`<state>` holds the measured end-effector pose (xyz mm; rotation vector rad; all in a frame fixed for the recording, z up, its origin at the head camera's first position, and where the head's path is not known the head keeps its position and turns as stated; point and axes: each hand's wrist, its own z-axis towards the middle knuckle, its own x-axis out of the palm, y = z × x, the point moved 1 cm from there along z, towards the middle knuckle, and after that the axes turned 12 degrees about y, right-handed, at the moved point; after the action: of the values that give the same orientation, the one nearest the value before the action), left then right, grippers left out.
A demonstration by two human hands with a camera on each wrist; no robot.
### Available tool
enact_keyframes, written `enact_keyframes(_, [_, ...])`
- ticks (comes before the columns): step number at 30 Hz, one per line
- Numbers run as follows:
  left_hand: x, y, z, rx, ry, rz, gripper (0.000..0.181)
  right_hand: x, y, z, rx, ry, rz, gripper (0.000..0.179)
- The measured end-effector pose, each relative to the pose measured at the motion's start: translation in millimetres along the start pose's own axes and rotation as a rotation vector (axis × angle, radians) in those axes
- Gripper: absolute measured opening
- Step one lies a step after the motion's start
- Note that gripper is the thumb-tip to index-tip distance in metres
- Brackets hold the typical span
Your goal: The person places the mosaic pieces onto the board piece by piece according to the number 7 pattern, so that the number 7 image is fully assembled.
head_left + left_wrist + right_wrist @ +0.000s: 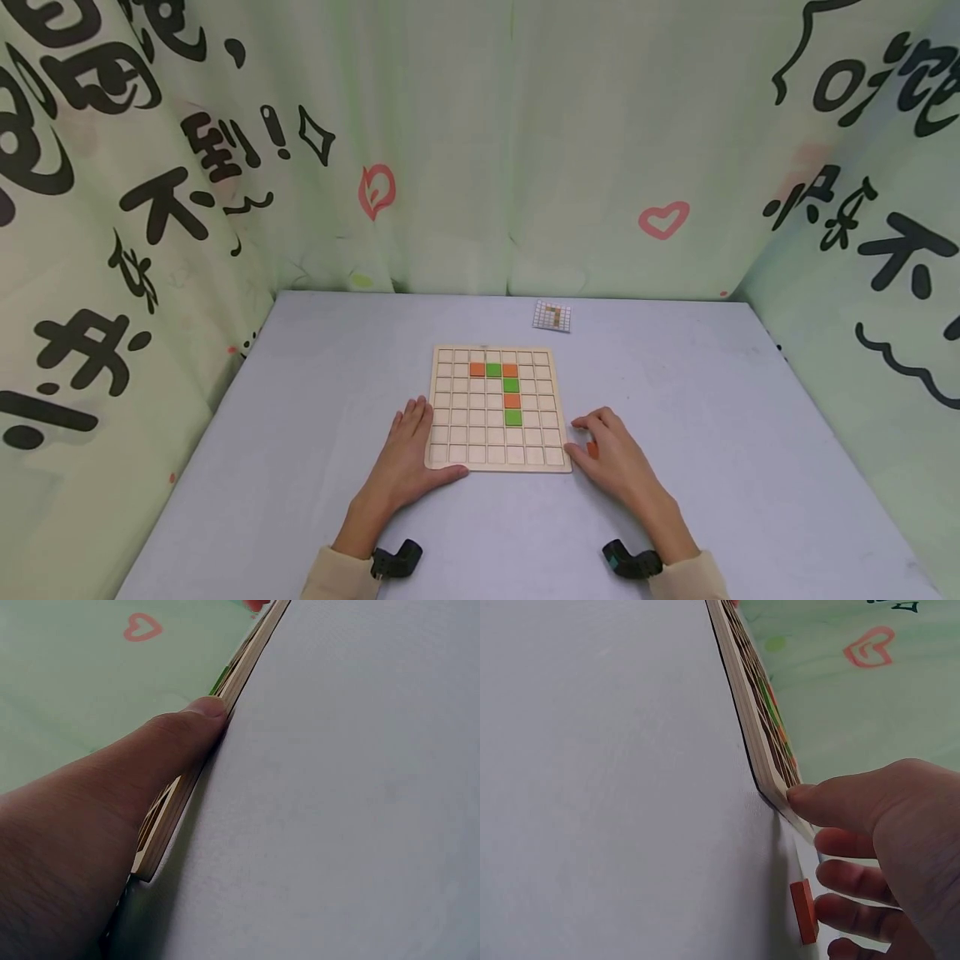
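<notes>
A square wooden grid board [460, 422] lies on the table, with several orange and green tiles forming a bent line in its cells. My left hand [408, 454] rests at its lower left corner, fingers straight along the left side. The left thumb [191, 724] lies against the front edge. At the lower right corner, my right hand [618, 458] touches the board with its thumb [817, 801], other fingers loosely bent. Beside those fingertips is a loose orange tile [804, 911], partly hidden by the hand in the head view; the thumb is apart from it.
Behind the board, slightly right, lies a small card [552, 317] printed with a grid pattern. The pale table [322, 358] is enclosed by light green curtains [450, 125] with black lettering and red hearts. Each wrist wears a black device [397, 558].
</notes>
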<state>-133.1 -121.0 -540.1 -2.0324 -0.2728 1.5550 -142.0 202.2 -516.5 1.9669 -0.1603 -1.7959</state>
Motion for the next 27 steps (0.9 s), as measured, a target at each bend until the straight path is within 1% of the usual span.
enact_keyframes(7, [-0.3,-0.9,-0.5,0.007,-0.007,0.000,0.116,-0.6,-5.2,-6.7,-0.002,-0.017,0.003,0.036])
enact_keyframes(15, [-0.4,-1.2,-1.0,0.012,-0.013,-0.004,0.116,-2.9,-11.5,-12.0,0.028,-0.010,-0.002,0.035])
enact_keyframes(23, [0.0,-1.2,-1.2,0.009,-0.013,0.000,0.117,-5.2,-19.1,-20.4,0.010,-0.011,-0.006,0.031])
enact_keyframes(27, [-0.2,-1.3,-1.2,0.008,-0.009,-0.009,0.117,-6.5,-21.4,-23.1,-0.018,-0.017,-0.012,0.024])
